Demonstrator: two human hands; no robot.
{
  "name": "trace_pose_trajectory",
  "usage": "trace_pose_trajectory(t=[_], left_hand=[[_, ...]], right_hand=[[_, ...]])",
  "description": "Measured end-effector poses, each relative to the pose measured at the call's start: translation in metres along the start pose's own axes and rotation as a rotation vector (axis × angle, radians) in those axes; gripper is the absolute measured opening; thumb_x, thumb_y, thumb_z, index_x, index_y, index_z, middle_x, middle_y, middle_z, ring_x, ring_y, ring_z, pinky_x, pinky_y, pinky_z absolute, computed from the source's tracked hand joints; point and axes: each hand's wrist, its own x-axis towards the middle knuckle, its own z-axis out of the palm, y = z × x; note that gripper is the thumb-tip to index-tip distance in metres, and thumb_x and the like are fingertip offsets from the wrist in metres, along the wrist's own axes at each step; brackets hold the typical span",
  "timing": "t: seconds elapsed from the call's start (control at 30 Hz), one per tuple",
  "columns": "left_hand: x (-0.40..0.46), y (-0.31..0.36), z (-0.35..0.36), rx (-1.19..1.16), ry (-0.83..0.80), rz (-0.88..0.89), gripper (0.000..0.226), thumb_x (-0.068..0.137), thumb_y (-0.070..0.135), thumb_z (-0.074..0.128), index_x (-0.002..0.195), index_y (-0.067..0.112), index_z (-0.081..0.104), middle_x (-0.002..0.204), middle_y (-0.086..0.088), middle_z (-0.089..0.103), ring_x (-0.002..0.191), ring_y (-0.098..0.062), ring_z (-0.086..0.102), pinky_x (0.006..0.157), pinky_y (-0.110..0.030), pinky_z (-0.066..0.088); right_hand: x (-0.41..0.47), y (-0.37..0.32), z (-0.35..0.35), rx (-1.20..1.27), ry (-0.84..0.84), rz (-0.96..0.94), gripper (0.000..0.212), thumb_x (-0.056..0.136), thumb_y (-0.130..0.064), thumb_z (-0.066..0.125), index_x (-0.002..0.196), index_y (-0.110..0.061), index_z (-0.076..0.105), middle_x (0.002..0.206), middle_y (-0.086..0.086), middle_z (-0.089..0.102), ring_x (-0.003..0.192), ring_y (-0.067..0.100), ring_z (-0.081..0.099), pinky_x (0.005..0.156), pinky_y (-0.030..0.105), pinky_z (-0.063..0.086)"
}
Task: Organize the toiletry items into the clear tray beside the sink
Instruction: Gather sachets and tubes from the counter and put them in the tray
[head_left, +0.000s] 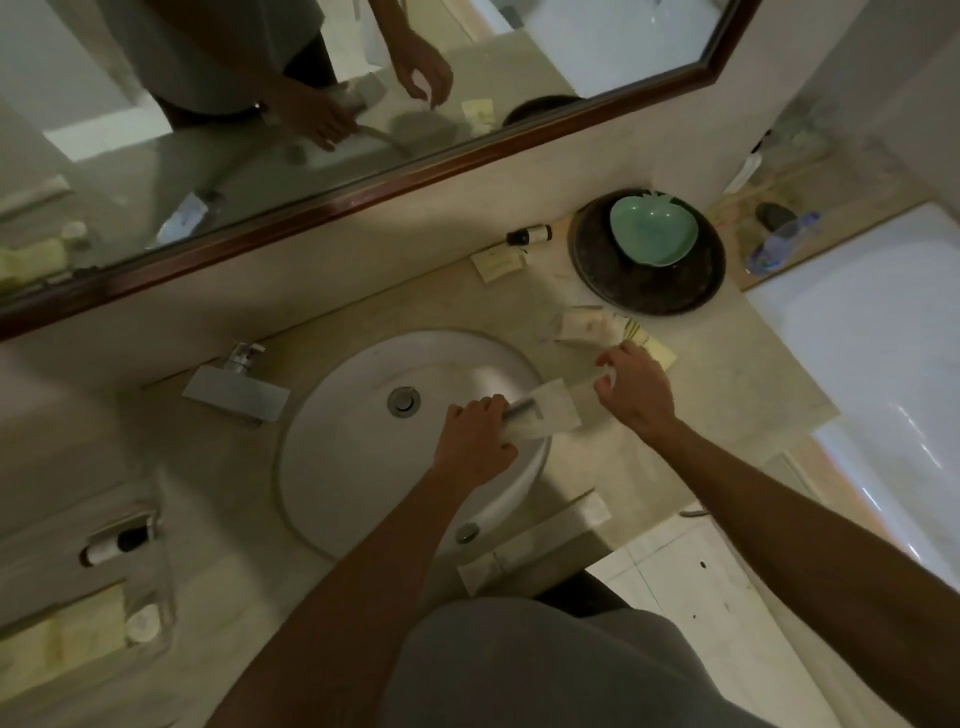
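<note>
My left hand (475, 441) holds a flat clear packet (545, 413) with a dark stick-like item inside, over the right side of the white sink (363, 467). To the right, my right hand (636, 387) rests on the counter with fingers curled around a small clear wrapper (602, 375), just below several pale sachets (587, 325) and a yellow packet (657, 349). The clear tray (150, 587) sits at the far left and holds a small dark-capped bottle (111, 548), a round white item (141, 622) and yellowish packets (57, 644).
A small bottle (530, 236) and a cream packet (496, 264) lie by the wall. A dark round tray (597, 270) with a green dish (652, 234) stands at back right. The tap (236, 387) is left of the sink. A bathtub (883, 364) borders the counter's right end.
</note>
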Motion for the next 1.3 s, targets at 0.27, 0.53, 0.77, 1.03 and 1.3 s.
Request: trace_pose_trajectory(t=[0.27, 0.53, 0.77, 1.03, 1.3], left_hand=[[0.028, 0.025, 0.011, -0.023, 0.008, -0.088, 0.044, 0.075, 0.038, 0.056, 0.113, 0.02, 0.043, 0.103, 0.001, 0.055, 0.095, -0.022, 0.053, 0.087, -0.038, 0.038], [0.022, 0.025, 0.016, -0.073, 0.003, -0.175, 0.045, 0.076, 0.039, 0.053, 0.116, 0.023, 0.042, 0.108, 0.003, 0.054, 0.101, -0.02, 0.052, 0.094, -0.037, 0.036], [0.019, 0.029, 0.022, -0.117, -0.034, -0.163, 0.044, 0.078, 0.038, 0.056, 0.117, 0.021, 0.043, 0.108, 0.002, 0.055, 0.1, -0.021, 0.053, 0.093, -0.037, 0.037], [0.031, 0.049, 0.027, -0.132, -0.109, -0.083, 0.038, 0.08, 0.032, 0.057, 0.113, 0.019, 0.044, 0.108, 0.0, 0.054, 0.102, -0.024, 0.053, 0.092, -0.04, 0.037], [0.037, 0.058, 0.031, -0.078, -0.144, -0.015, 0.045, 0.08, 0.034, 0.058, 0.119, 0.017, 0.045, 0.115, -0.003, 0.055, 0.106, -0.026, 0.053, 0.092, -0.041, 0.036]], right_hand=[[0.124, -0.031, -0.008, -0.002, -0.122, -0.206, 0.039, 0.083, -0.029, 0.065, 0.118, -0.013, 0.059, 0.113, 0.011, 0.06, 0.106, 0.031, 0.058, 0.084, 0.041, 0.05], [0.219, -0.108, 0.042, -0.185, -0.412, -0.397, 0.071, 0.092, -0.031, 0.059, 0.151, -0.012, 0.025, 0.157, 0.011, 0.027, 0.141, 0.033, 0.03, 0.11, 0.046, 0.035], [0.167, -0.077, 0.03, -0.1, -0.363, -0.414, 0.046, 0.092, -0.032, 0.053, 0.136, -0.016, 0.051, 0.128, 0.013, 0.061, 0.115, 0.033, 0.055, 0.098, 0.039, 0.039], [0.14, -0.009, -0.073, 0.773, -0.613, 0.116, 0.022, 0.094, -0.026, 0.064, 0.109, -0.01, 0.066, 0.099, 0.008, 0.07, 0.089, 0.024, 0.069, 0.073, 0.032, 0.058], [0.07, 0.095, -0.026, 0.16, -0.209, 0.234, 0.062, 0.074, -0.057, 0.068, 0.126, -0.027, 0.055, 0.126, 0.007, 0.057, 0.109, 0.025, 0.055, 0.086, 0.043, 0.053]])
